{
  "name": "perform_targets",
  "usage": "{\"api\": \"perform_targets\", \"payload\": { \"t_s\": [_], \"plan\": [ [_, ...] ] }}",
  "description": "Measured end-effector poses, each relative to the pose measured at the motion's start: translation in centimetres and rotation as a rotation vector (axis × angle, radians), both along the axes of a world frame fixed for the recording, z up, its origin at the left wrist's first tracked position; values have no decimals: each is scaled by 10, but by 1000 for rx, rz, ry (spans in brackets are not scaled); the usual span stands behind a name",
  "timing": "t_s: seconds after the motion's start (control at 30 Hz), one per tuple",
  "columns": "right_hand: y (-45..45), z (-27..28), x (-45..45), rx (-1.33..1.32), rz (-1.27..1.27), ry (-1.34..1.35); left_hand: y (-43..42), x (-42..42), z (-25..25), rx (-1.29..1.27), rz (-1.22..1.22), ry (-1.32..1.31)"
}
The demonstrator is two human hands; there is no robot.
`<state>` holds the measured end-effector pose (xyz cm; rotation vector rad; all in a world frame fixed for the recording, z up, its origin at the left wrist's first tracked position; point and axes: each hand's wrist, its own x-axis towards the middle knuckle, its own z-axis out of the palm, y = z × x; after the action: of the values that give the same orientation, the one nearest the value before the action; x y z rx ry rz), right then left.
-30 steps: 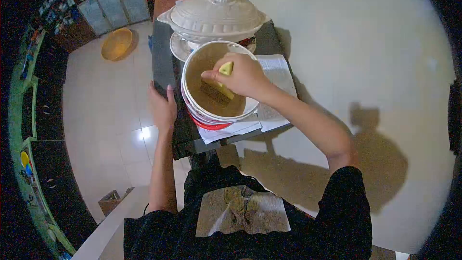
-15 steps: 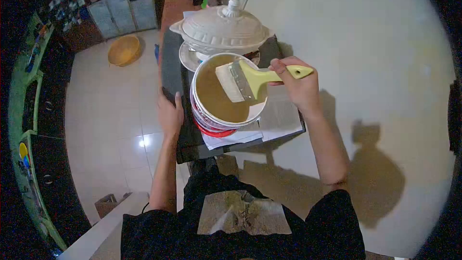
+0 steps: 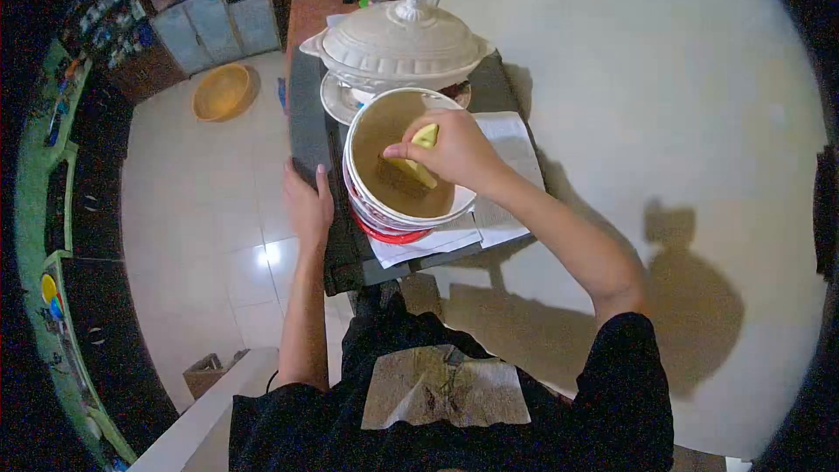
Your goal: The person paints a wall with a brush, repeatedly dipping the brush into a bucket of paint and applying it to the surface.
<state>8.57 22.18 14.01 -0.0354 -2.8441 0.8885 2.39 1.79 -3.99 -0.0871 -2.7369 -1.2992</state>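
Note:
My right hand [image 3: 454, 150] is closed around the yellow-green handle of a wide paintbrush [image 3: 424, 170], over the mouth of a white bucket [image 3: 354, 166]. The brush points down into the bucket, and its bristles are hidden inside. Brownish contents show within the bucket, which stands tilted in view on papers and has a red ring near its base. At the left edge of the dark-topped table [image 3: 350, 262], my left hand [image 3: 308, 201] rests with thumb and fingers apart, holding nothing.
Behind the bucket stands a large white lidded tureen [image 3: 406, 44] with a white plate [image 3: 336, 98] under it. Sheets of paper [image 3: 511, 170] lie to the right, beside the pale wall [image 3: 664, 79]. An orange basin [image 3: 223, 92] sits on the tiled floor.
My right hand has moved left and down, lowering the paintbrush from above the rim into the bucket and turning it handle-up. My left hand stays at the table edge.

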Motion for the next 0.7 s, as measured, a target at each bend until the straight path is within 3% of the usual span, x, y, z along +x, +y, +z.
{"api": "perform_targets", "payload": {
  "t_s": [0.47, 0.6, 0.7],
  "plan": [
    [2, -6, -4, 30, -10, -31, 1, 0, 4, -2, -9, -12],
    [-2, 21, 5, -58, -86, -87, 2, 1, 4, 5, -6, -47],
    [14, 26, 19, -129, -106, 66, 1, 1, 5, -4, -10, -9]
  ]
}}
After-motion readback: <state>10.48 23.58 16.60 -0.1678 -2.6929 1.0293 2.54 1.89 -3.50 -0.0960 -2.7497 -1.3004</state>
